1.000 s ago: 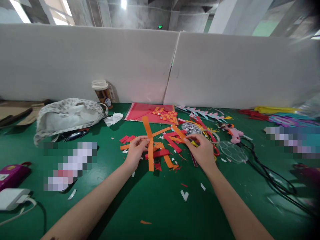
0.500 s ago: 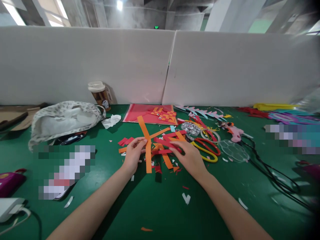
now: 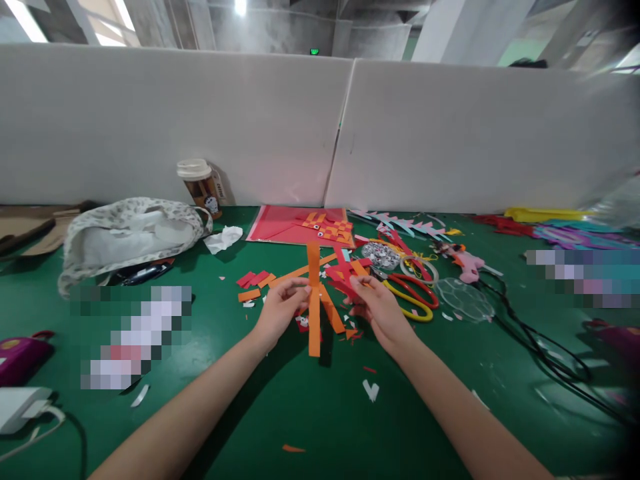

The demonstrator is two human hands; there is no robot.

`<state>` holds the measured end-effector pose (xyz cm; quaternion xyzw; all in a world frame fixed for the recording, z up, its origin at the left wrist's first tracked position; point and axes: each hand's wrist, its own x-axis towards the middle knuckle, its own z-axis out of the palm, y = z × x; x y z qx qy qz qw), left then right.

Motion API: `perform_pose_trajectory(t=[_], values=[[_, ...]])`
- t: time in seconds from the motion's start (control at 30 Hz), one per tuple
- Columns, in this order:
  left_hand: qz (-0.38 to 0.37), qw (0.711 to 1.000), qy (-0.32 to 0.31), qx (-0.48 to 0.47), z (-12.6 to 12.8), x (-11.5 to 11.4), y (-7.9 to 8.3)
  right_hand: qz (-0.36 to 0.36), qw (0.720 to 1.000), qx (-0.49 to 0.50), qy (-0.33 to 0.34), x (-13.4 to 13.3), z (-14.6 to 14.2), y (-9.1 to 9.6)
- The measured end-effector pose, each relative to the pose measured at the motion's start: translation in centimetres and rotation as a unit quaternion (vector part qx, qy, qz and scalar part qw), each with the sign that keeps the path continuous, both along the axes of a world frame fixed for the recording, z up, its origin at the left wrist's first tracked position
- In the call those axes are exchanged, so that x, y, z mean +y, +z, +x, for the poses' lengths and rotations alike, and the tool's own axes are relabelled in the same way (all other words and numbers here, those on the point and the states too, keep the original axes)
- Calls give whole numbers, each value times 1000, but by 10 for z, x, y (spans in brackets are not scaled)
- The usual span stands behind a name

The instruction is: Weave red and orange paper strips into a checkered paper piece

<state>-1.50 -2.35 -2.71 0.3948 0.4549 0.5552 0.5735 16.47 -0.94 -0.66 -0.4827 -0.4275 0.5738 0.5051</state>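
In the head view, the left hand (image 3: pixel 280 310) has its fingers pinched together on an orange strip (image 3: pixel 314 327) that runs up and down the view, over the middle of the worktop (image 3: pixel 240 420). The right hand (image 3: pixel 384 308), fingers nearly closed, seems to grip a bunch of red strips (image 3: pixel 344 272) just beside it. Behind, on a red sheet (image 3: pixel 275 225), woven pieces (image 3: pixel 336 231) with eyes attached look complete. The strips in hand appear cut but show no weave, so interlacing seems undone; scissors (image 3: pixel 423 312) lie near the right hand.
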Motion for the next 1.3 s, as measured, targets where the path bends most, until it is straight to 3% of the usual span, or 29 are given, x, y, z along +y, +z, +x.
perform_pose_trajectory(t=[0.17,0.47,0.6,0.83,1.03,1.3], values=[[26,995,-90,20,7,-4,-5,19,999,-40,20,-5,-11,-2],[72,986,-144,32,10,-11,-6,30,997,-64,20,-9,-15,-6],[58,990,-123,26,11,-12,-3,60,996,-66,15,-11,-16,-4],[23,997,-68,39,11,-10,-6,38,999,-5,26,-11,-19,-8],[67,990,-100,76,8,-14,-9,71,997,-7,16,-10,-22,-14],[-32,999,-22,10,11,-13,2,36,997,-15,60,-13,-21,-7]])
